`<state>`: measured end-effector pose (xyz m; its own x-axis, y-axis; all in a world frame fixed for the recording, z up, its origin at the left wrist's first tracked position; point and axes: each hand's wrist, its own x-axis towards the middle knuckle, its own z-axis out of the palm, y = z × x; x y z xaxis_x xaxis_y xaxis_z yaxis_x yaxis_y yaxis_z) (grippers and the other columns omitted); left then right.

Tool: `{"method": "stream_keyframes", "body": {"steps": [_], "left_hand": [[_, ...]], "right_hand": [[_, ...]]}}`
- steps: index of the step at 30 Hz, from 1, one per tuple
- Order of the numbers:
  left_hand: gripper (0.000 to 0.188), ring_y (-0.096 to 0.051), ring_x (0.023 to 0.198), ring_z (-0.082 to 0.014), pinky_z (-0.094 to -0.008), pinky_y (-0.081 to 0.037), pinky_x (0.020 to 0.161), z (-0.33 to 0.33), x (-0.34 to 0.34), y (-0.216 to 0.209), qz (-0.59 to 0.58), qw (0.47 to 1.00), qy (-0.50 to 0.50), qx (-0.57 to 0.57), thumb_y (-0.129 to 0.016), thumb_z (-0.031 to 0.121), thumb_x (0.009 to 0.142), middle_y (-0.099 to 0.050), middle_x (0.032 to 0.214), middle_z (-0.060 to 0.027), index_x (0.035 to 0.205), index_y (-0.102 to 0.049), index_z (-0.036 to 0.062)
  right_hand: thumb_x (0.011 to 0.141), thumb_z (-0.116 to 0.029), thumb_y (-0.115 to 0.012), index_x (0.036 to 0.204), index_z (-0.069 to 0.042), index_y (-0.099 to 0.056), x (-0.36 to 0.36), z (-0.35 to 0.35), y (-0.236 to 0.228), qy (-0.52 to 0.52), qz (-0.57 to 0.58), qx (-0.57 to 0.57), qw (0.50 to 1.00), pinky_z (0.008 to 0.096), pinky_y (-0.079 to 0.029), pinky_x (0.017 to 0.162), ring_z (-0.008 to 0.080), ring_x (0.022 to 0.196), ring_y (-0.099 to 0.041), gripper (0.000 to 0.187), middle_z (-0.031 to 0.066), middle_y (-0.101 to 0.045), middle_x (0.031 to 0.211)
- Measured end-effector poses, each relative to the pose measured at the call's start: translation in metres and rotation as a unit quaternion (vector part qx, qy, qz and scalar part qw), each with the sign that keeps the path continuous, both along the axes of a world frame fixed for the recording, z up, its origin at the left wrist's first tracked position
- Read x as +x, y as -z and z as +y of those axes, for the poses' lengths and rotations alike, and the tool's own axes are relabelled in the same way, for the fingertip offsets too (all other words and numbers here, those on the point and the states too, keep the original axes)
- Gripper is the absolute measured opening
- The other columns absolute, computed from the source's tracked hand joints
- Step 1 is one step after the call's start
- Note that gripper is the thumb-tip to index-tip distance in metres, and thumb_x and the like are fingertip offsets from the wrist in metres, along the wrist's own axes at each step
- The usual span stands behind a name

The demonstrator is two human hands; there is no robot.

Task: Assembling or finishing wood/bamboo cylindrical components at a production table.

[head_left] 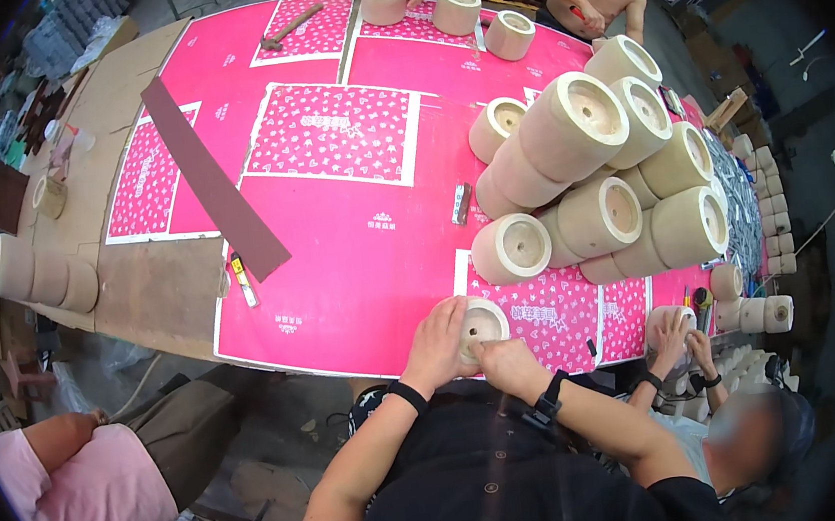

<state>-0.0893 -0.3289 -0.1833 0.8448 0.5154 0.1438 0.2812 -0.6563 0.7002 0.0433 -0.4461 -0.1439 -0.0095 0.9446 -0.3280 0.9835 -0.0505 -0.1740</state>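
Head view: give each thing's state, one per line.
Cylinder in left hand: held, recess showing
Right hand: at the cylinder's rim
Cylinder pile: stacked, recessed ends showing
Hammer: lying on table
Brown strip: lying flat, slanting
Utility knife: lying flat, blade unclear

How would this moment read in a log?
left hand: holding recessed wooden cylinder | right hand: at its near rim | ahead right: piled cylinders | left: yellow utility knife

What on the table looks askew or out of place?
The long brown strip lies slantwise across the pink covering, out of line with the patterned panel beside it; that may be deliberate. A yellow utility knife lies loose by the strip's near end. I see no spill or obvious damage.
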Motion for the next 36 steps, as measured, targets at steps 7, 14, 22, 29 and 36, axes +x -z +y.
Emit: {"method": "stream_keyframes", "body": {"steps": [7, 14, 22, 29, 36], "left_hand": [[0.113, -0.043, 0.130, -0.0360, -0.0458, -0.038, 0.104, -0.022, 0.005, 0.009, -0.034, 0.998, -0.053, -0.007, -0.089, 0.040, 0.054, -0.043, 0.138, -0.0194, 0.142, -0.032, -0.0022], [0.114, -0.042, 0.131, -0.0386, -0.0487, -0.038, 0.104, -0.024, 0.012, 0.007, -0.033, 0.997, -0.069, 0.031, -0.089, 0.044, 0.057, -0.041, 0.139, -0.0243, 0.142, -0.030, -0.0047], [0.112, -0.037, 0.135, -0.0379, -0.0512, -0.033, 0.107, -0.032, 0.007, 0.009, 0.041, 0.997, -0.069, 0.002, -0.088, 0.041, 0.057, -0.034, 0.147, -0.0222, 0.143, -0.031, -0.0026], [0.113, -0.042, 0.129, -0.0383, -0.0493, -0.035, 0.103, -0.031, 0.010, 0.001, 0.016, 0.998, -0.055, 0.020, -0.088, 0.043, 0.058, -0.039, 0.142, -0.0211, 0.143, -0.030, -0.0014], [0.116, -0.041, 0.130, -0.0379, -0.0509, -0.034, 0.103, -0.031, 0.012, 0.005, 0.076, 0.995, -0.064, 0.015, -0.088, 0.043, 0.058, -0.038, 0.143, -0.0221, 0.146, -0.027, -0.0013]], "right_hand": [[0.082, -0.017, -0.059, 0.110, -0.008, -0.061, 0.026, 0.025, -0.018, -0.080, 0.005, 0.187, 0.979, 0.0400, -0.053, 0.056, 0.0275, 0.064, -0.064, 0.030, 0.0093, -0.062, 0.081], [0.083, -0.019, -0.058, 0.103, -0.005, -0.062, 0.041, 0.021, -0.002, -0.096, -0.149, 0.155, 0.972, 0.0330, -0.051, 0.052, 0.0209, 0.066, -0.065, 0.025, 0.0066, -0.059, 0.073], [0.088, -0.024, -0.057, 0.109, -0.010, -0.068, 0.002, -0.014, -0.013, 0.191, 0.132, -0.061, 0.971, 0.0453, -0.056, 0.068, 0.0320, 0.082, -0.070, 0.027, 0.0186, -0.069, 0.086], [0.086, -0.020, -0.058, 0.110, -0.009, -0.061, 0.041, 0.003, -0.007, -0.008, 0.002, 0.181, 0.983, 0.0490, -0.054, 0.071, 0.0326, 0.076, -0.069, 0.026, 0.0148, -0.065, 0.082], [0.088, -0.020, -0.056, 0.106, -0.004, -0.060, 0.000, -0.021, -0.017, 0.189, 0.093, 0.005, 0.978, 0.0494, -0.054, 0.064, 0.0349, 0.073, -0.069, 0.024, 0.0184, -0.068, 0.080]]}}
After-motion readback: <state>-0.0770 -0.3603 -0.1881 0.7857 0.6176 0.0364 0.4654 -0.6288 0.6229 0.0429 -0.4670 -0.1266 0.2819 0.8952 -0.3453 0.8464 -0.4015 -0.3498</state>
